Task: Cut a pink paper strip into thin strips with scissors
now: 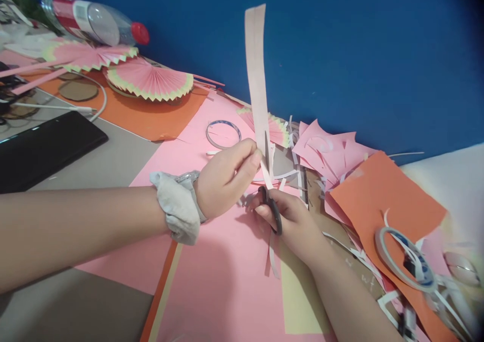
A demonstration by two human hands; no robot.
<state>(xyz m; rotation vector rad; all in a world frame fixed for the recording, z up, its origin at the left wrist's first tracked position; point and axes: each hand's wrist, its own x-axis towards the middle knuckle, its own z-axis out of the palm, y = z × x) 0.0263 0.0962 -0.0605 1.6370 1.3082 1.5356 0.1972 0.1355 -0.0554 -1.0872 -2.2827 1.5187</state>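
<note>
Between finger and thumb, my left hand [229, 178] pinches a long pale pink paper strip [256, 64] that stands upright against the blue wall. A faint line runs along its length. My right hand [291, 218] grips a pair of scissors [278, 220] by the black handles. The blades point up along the strip, with paper lying between or beside them, and a narrow cut piece hangs down below. Large pink paper sheets [207, 271] lie under both hands, with a pale yellow sheet [302, 296] by my right wrist.
Folded pink-and-yellow paper fans [155, 79] and a plastic bottle [94, 21] lie at the back left. A black phone [53, 148] rests at left. Tape rolls lie behind my left hand [224, 134] and on orange paper [389, 195] at right, among scraps.
</note>
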